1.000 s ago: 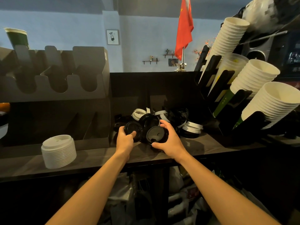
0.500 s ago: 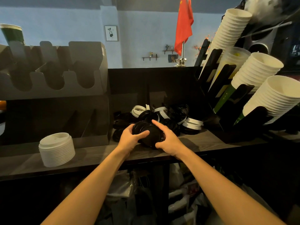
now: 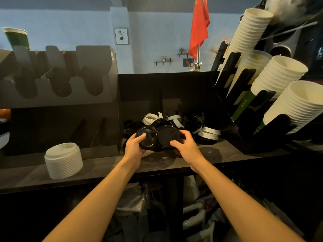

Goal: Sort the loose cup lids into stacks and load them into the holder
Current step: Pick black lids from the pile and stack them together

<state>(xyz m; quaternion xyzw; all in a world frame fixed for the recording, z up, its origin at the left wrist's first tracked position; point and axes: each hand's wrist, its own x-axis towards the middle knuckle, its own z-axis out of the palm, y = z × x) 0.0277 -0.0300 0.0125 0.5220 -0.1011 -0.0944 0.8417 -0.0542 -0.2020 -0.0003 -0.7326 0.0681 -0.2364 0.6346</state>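
Observation:
A heap of loose black and white cup lids lies on the dark wooden counter against the back wall. My left hand grips a black lid by its edge, thumb on top. My right hand grips another black lid, held just right of the first, the two rims touching or nearly so. A neat stack of white lids stands on the counter at the left. The grey lid holder with its round-bottomed slots sits behind that stack.
A black rack at the right holds slanted stacks of white paper cups. A green paper cup stands in the holder's top left. A red flag stands on the back ledge. Bags fill the space under the counter.
Both hands pressed their black lids together over the heap half a second ago; now the lids are side by side and raised slightly, with the right hand shifted right.

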